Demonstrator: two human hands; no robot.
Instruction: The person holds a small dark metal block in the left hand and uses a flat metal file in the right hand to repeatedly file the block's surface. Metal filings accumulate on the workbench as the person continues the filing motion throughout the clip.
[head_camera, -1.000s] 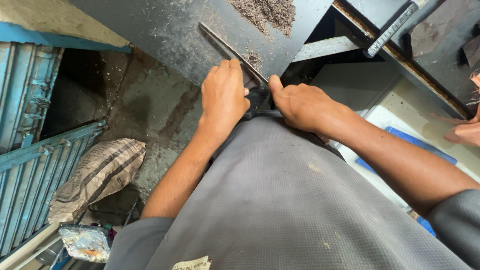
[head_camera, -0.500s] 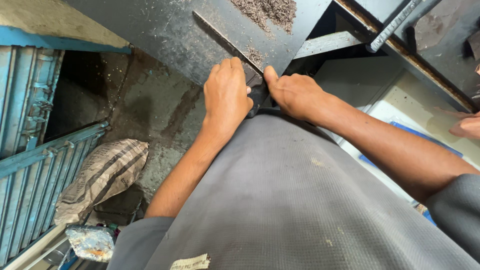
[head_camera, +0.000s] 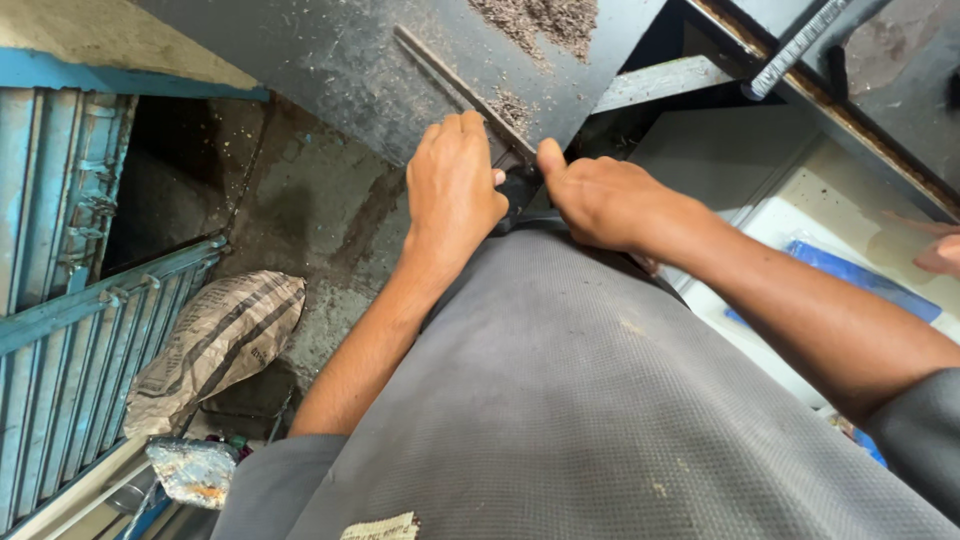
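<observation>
A large grey textured rubber sheet (head_camera: 590, 410) lies over my lap and reaches up to a dark metal machine table (head_camera: 330, 60). My left hand (head_camera: 452, 190) is curled over the sheet's far end, pressing it against a dark part at the table's edge. My right hand (head_camera: 600, 200) grips the same end just to the right, thumb pointing up. Between the two hands a small black piece (head_camera: 517, 188) shows; what it is I cannot tell. A thin metal bar (head_camera: 450, 80) runs diagonally across the table toward my hands.
Rubber shavings (head_camera: 540, 20) lie piled on the table top. A blue metal shutter (head_camera: 60, 300) stands at the left, with a striped sack (head_camera: 215, 345) on the concrete floor beside it. At the right edge another person's hand (head_camera: 940, 250) rests near a blue sheet (head_camera: 860, 280).
My hands and the sheet's end have stayed together at the table's edge; the view has drifted a little, and the other person's hand sits lower at the right.
</observation>
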